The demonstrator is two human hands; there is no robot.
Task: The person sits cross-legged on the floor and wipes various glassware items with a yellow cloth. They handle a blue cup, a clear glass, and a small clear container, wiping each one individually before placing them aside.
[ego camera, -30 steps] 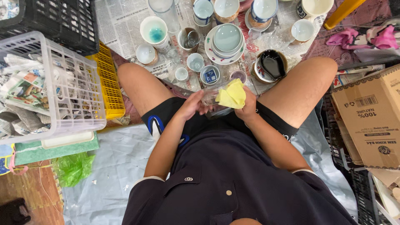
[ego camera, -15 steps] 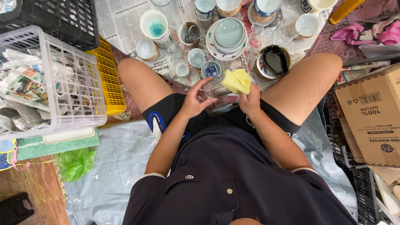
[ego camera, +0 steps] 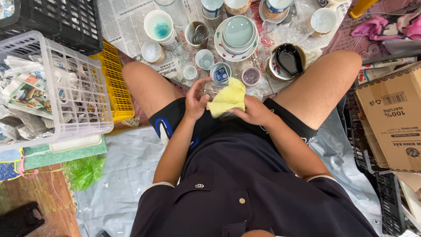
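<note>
I sit on the floor with my knees apart. My left hand (ego camera: 196,100) grips a clear glass (ego camera: 211,89) between my thighs. My right hand (ego camera: 253,112) presses a yellow cloth (ego camera: 228,99) against the glass, and the cloth covers most of it. Just beyond my hands, on newspaper (ego camera: 127,27), stand several small cups and bowls, among them a blue-patterned cup (ego camera: 220,72) and a small purple cup (ego camera: 251,76).
A stack of pale green bowls on a plate (ego camera: 238,33), a black-glazed bowl (ego camera: 287,60) and a white cup with a blue bottom (ego camera: 159,25) lie ahead. A white basket of crumpled newspaper (ego camera: 52,90) and a yellow crate (ego camera: 115,85) are left; a cardboard box (ego camera: 392,118) is right.
My right hand has brought the yellow cloth down from above the cups onto the glass. My left hand has closed on the glass and drawn it slightly toward me.
</note>
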